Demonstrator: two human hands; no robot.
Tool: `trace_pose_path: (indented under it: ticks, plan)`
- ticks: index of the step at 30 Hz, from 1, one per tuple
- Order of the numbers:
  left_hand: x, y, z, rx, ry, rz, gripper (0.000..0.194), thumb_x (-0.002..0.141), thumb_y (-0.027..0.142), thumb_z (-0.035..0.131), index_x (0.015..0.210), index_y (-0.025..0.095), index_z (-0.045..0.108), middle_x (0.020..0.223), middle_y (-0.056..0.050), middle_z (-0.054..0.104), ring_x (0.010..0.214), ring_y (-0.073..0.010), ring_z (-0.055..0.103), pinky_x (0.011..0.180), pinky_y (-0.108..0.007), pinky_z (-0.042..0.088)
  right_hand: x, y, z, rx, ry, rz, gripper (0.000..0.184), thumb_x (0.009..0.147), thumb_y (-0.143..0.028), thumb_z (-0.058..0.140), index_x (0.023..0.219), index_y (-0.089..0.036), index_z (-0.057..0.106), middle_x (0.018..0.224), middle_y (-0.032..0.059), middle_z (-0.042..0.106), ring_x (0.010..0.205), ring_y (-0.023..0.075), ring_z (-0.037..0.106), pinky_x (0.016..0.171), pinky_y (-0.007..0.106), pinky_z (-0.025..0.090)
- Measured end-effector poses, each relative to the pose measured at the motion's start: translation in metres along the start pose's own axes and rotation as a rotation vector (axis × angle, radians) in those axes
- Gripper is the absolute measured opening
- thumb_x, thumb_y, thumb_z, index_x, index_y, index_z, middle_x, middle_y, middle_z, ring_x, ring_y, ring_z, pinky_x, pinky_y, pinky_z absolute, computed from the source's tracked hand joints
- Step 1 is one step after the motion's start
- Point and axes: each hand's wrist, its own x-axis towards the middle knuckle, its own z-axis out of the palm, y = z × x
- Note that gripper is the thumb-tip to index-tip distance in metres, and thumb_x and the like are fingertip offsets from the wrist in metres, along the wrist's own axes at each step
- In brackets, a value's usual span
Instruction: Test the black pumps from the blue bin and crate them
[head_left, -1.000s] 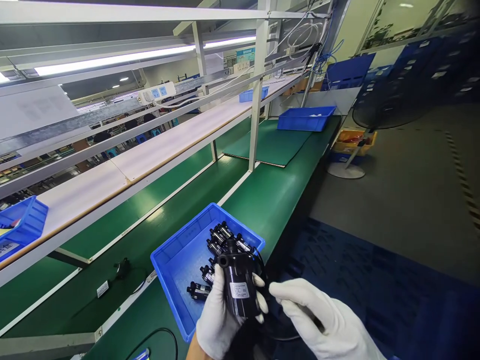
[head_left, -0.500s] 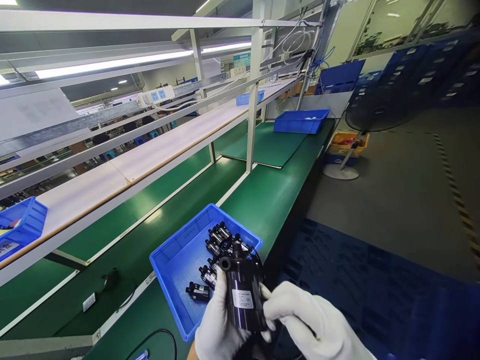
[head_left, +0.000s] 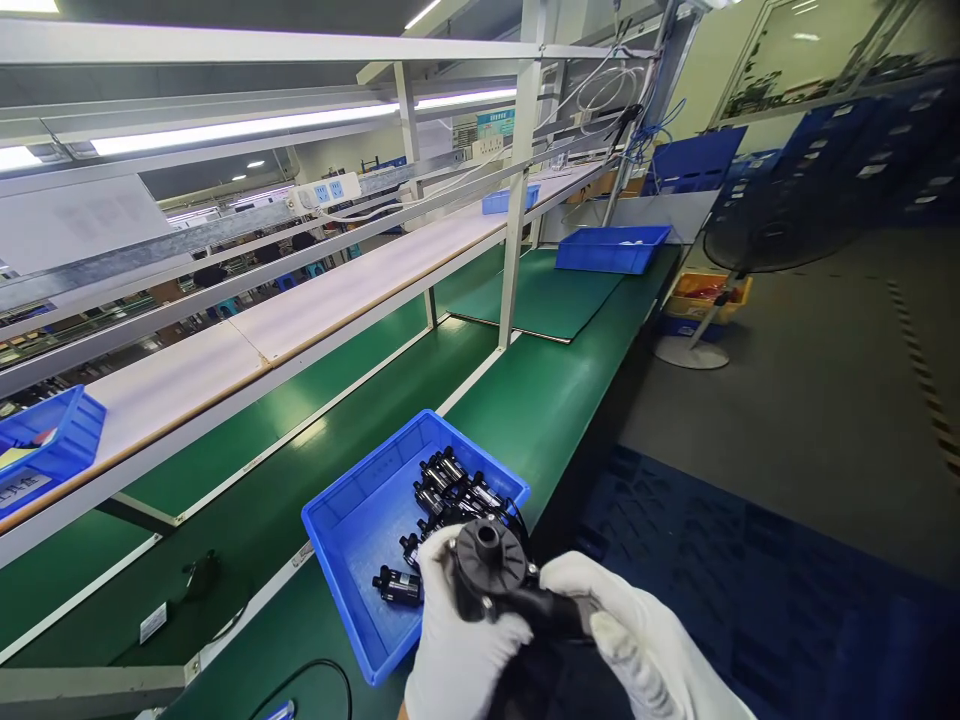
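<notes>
My gloved left hand point(head_left: 465, 640) is wrapped round the body of a black pump point(head_left: 491, 555). The pump's round end, with a short central port, now faces up toward me. Its side spout point(head_left: 551, 612) points right, and the gloved fingers of my right hand point(head_left: 637, 635) are closed about the end of that spout. Just beyond my hands lies a blue bin point(head_left: 352, 545) holding several similar black pumps point(head_left: 442, 485). One loose pump point(head_left: 397, 585) rests apart from the pile. My left hand covers part of the held pump and some of the pile.
The blue bin sits on a green bench point(head_left: 540, 390). A second blue bin point(head_left: 611, 250) stands farther along it, and another point(head_left: 56, 435) on the pale shelf at left. Metal posts point(head_left: 517, 210) rise behind. A fan point(head_left: 709, 320) stands right of the bench; a black cable point(head_left: 326, 662) lies at front.
The pump has been turned: its labelled side faced me before, and its ported end does now. My right hand has shifted from the pump's side to the spout.
</notes>
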Motion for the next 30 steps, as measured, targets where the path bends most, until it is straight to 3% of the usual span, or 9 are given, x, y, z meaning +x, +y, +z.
trace_pose_path:
  ticks: [3, 5, 9, 14, 17, 22, 24, 27, 30]
  plan:
    - [0.002, -0.005, -0.003, 0.119, 0.142, 0.286, 0.077, 0.036, 0.006, 0.097, 0.103, 0.026, 0.065, 0.118, -0.004, 0.069, 0.117, -0.0278, 0.06, 0.108, -0.037, 0.04, 0.003, 0.003, 0.003, 0.091, -0.072, -0.039, 0.07, 0.094, -0.078, 0.021, 0.094, -0.022, 0.064, 0.079, 0.0031, 0.063, 0.066, 0.0172, 0.059, 0.061, 0.027, 0.049]
    - [0.003, -0.007, -0.004, 0.135, 0.184, 0.382, 0.068, 0.038, 0.009, 0.097, 0.097, 0.025, 0.066, 0.115, -0.007, 0.071, 0.118, -0.0316, 0.06, 0.106, -0.04, 0.042, 0.005, 0.004, 0.005, 0.131, -0.104, -0.049, 0.074, 0.092, -0.08, 0.018, 0.091, -0.022, 0.064, 0.08, 0.0033, 0.062, 0.068, 0.0176, 0.059, 0.063, 0.027, 0.049]
    - [0.005, -0.008, -0.006, 0.049, 0.206, 0.296, 0.042, 0.053, 0.036, 0.094, 0.084, 0.025, 0.068, 0.112, -0.011, 0.073, 0.125, -0.0384, 0.055, 0.099, -0.047, 0.048, 0.007, 0.004, 0.006, 0.145, -0.131, -0.076, 0.073, 0.093, -0.08, 0.018, 0.094, -0.023, 0.064, 0.086, 0.004, 0.064, 0.076, 0.0185, 0.064, 0.07, 0.028, 0.05]
    - [0.009, -0.011, -0.009, 0.055, 0.222, 0.275, 0.054, 0.044, 0.045, 0.097, 0.084, 0.025, 0.067, 0.108, -0.011, 0.073, 0.125, -0.0395, 0.055, 0.098, -0.049, 0.05, 0.009, 0.005, 0.006, 0.119, -0.133, -0.058, 0.074, 0.092, -0.08, 0.017, 0.094, -0.022, 0.063, 0.088, 0.0048, 0.065, 0.078, 0.0195, 0.065, 0.072, 0.029, 0.05]
    - [0.01, -0.012, -0.008, 0.051, 0.217, 0.324, 0.054, 0.042, 0.042, 0.098, 0.083, 0.024, 0.067, 0.107, -0.011, 0.073, 0.122, -0.0379, 0.058, 0.102, -0.048, 0.047, 0.009, 0.006, 0.006, 0.127, -0.135, -0.065, 0.073, 0.094, -0.078, 0.018, 0.094, -0.022, 0.064, 0.088, 0.0049, 0.065, 0.079, 0.0194, 0.065, 0.073, 0.029, 0.051]
    - [0.007, -0.007, -0.006, 0.027, 0.223, 0.279, 0.028, 0.064, 0.041, 0.088, 0.075, 0.024, 0.068, 0.103, -0.011, 0.075, 0.117, -0.036, 0.061, 0.105, -0.048, 0.044, 0.006, 0.011, 0.006, 0.144, -0.163, -0.085, 0.076, 0.091, -0.081, 0.019, 0.093, -0.021, 0.064, 0.088, 0.0064, 0.065, 0.079, 0.0205, 0.065, 0.073, 0.029, 0.052]
    - [0.005, -0.006, -0.006, 0.008, 0.222, 0.258, 0.024, 0.065, 0.037, 0.087, 0.074, 0.025, 0.068, 0.104, -0.01, 0.075, 0.121, -0.0358, 0.059, 0.104, -0.048, 0.044, 0.005, 0.012, 0.006, 0.145, -0.17, -0.088, 0.077, 0.09, -0.082, 0.019, 0.093, -0.02, 0.065, 0.087, 0.0067, 0.064, 0.078, 0.021, 0.065, 0.073, 0.03, 0.052]
    - [0.002, -0.007, -0.009, 0.002, 0.221, 0.25, 0.028, 0.062, 0.031, 0.09, 0.076, 0.026, 0.067, 0.108, -0.009, 0.074, 0.126, -0.0363, 0.055, 0.105, -0.048, 0.043, 0.006, 0.011, 0.007, 0.152, -0.185, -0.105, 0.076, 0.092, -0.081, 0.019, 0.095, -0.021, 0.066, 0.089, 0.0063, 0.065, 0.08, 0.0206, 0.066, 0.074, 0.029, 0.052]
    - [0.002, -0.011, -0.018, -0.045, 0.148, 0.123, 0.05, 0.047, 0.02, 0.097, 0.086, 0.025, 0.065, 0.121, -0.01, 0.07, 0.132, -0.0361, 0.05, 0.111, -0.045, 0.039, 0.008, 0.007, 0.008, 0.143, -0.181, -0.099, 0.072, 0.094, -0.078, 0.02, 0.096, -0.022, 0.065, 0.09, 0.005, 0.067, 0.08, 0.0194, 0.066, 0.073, 0.028, 0.05]
